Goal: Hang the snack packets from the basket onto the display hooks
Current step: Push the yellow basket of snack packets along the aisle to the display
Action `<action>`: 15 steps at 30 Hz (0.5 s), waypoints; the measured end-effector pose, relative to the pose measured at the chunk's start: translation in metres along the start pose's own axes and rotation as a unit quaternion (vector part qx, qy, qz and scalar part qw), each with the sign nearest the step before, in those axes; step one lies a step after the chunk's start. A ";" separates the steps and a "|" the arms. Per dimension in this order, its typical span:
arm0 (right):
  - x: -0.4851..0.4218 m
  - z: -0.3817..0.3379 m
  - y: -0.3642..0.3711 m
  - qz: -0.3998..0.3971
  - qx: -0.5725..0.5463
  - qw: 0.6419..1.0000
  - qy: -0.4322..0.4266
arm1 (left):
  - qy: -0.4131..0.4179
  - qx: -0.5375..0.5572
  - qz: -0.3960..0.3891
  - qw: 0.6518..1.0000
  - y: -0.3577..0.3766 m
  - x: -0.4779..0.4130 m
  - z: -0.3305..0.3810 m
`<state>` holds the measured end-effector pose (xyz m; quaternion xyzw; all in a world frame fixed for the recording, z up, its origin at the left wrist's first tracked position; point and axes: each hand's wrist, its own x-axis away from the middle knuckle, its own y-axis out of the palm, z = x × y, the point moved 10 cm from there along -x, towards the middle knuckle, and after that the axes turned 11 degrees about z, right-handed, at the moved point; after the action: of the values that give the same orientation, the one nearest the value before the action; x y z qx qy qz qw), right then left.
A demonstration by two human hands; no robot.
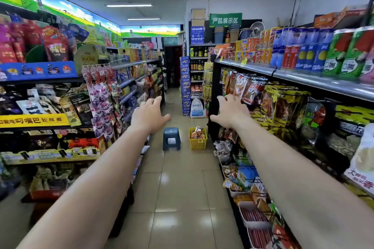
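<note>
Item one, middle of my view: left hand [148, 114] and right hand [228, 111], both at arm's length, fingers spread wide, palms down, holding nothing. Item two, lower centre on the tiled floor [182, 188]: yellow plastic basket [198, 144] filled with orange snack packets [196, 133], just beside a blue stool [171, 138] and well apart from both hands. Item three, right of frame: I note black display hooks [258, 116] on the shelving, with hanging red packets [250, 90] near the right hand's fingers.
</note>
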<state>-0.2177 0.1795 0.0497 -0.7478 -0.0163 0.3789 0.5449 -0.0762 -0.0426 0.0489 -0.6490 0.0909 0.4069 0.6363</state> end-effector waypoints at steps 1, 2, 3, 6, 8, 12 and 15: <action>0.002 0.003 0.015 -0.019 0.003 1.000 0.003 | -0.005 -0.006 -0.018 1.000 0.015 0.004 0.002; 0.000 0.007 0.031 -0.030 0.004 1.000 0.006 | -0.008 -0.011 -0.029 0.999 0.031 0.005 0.002; 0.000 0.012 0.054 -0.051 0.004 0.999 0.009 | -0.011 -0.015 -0.046 0.999 0.052 0.009 -0.001; -0.009 0.016 0.111 -0.097 0.010 0.995 0.005 | -0.025 -0.030 -0.099 0.994 0.109 0.013 -0.018; -0.028 0.013 0.134 -0.103 0.011 0.995 -0.004 | -0.035 -0.033 -0.112 0.993 0.132 0.003 -0.031; -0.075 -0.001 0.191 -0.116 0.012 0.993 -0.018 | -0.051 -0.025 -0.128 0.990 0.184 -0.030 -0.062; -0.117 -0.013 0.244 -0.127 0.017 0.991 -0.029 | -0.059 -0.019 -0.123 0.991 0.230 -0.065 -0.091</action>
<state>-0.3883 0.0185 -0.0863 -0.7188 -0.1203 0.3287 0.6006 -0.2268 -0.1901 -0.0951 -0.6421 -0.0348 0.3650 0.6733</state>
